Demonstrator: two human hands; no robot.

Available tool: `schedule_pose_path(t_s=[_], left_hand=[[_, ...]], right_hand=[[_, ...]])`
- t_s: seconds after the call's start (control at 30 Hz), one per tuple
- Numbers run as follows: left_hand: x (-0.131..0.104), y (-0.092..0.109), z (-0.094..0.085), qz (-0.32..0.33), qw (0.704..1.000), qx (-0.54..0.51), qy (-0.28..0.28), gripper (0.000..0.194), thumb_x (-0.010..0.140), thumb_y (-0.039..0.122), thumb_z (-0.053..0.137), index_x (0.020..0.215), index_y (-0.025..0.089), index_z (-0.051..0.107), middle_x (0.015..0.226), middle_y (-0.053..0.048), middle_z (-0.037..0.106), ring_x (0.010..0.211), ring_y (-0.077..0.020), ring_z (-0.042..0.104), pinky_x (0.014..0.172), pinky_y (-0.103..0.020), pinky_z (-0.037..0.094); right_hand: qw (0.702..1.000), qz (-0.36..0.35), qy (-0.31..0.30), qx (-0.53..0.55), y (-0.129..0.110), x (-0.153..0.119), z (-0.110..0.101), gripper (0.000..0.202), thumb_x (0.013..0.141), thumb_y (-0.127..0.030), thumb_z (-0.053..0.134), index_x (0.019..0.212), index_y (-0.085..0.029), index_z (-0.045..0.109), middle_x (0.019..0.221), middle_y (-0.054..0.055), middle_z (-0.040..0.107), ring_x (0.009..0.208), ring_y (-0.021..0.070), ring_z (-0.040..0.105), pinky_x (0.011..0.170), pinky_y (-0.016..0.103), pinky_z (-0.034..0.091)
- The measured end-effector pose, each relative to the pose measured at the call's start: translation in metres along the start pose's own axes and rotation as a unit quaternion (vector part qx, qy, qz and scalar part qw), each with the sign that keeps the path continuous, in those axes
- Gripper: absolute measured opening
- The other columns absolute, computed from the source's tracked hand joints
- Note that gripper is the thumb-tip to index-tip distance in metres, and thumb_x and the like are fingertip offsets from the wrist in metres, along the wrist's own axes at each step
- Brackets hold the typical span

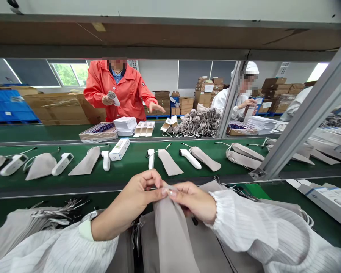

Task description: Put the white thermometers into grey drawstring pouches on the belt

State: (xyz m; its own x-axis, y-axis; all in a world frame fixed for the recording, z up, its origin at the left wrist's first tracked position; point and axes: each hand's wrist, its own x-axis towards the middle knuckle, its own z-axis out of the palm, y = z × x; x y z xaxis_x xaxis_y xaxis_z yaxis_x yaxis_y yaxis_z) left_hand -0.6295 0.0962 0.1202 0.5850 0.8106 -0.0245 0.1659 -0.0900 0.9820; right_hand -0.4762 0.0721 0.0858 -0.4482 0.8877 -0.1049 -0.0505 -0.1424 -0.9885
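Observation:
Both hands meet at the top end of a grey drawstring pouch [172, 235], which hangs down toward me. My left hand [143, 189] pinches its upper edge between thumb and fingers. From the other side my right hand [191, 199] grips the same edge, thumb against the cloth. The fingertips nearly touch, and what lies right between them is partly hidden. Under the held pouch lie more grey pouches [213, 242], and a stack of pouches [14, 235] with loose cords is at the left.
A green conveyor belt [136, 178] runs across, carrying pouches, white handheld devices [190, 158] and a white box [119, 149]. A slanted metal post [304, 113] stands at right; a shelf [159, 34] hangs overhead. Opposite, a person in a red jacket [125, 91] holds a device.

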Motion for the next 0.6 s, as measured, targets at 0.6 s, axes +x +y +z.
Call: schedule_pose_path(t_s=[0.6], left_hand=[[-0.008, 0.019, 0.043, 0.179, 0.911, 0.371, 0.026, 0.031, 0.088, 0.036, 0.031, 0.08, 0.021, 0.057, 0.091, -0.001, 0.058, 0.089, -0.0156, 0.048, 0.077, -0.024, 0.038]], right_hand=[[0.982, -0.163, 0.008, -0.1, 0.009, -0.014, -0.014, 0.033, 0.059, -0.029, 0.064, 0.088, -0.019, 0.052, 0.085, 0.002, 0.058, 0.081, 0.0172, 0.055, 0.071, 0.031, 0.045]])
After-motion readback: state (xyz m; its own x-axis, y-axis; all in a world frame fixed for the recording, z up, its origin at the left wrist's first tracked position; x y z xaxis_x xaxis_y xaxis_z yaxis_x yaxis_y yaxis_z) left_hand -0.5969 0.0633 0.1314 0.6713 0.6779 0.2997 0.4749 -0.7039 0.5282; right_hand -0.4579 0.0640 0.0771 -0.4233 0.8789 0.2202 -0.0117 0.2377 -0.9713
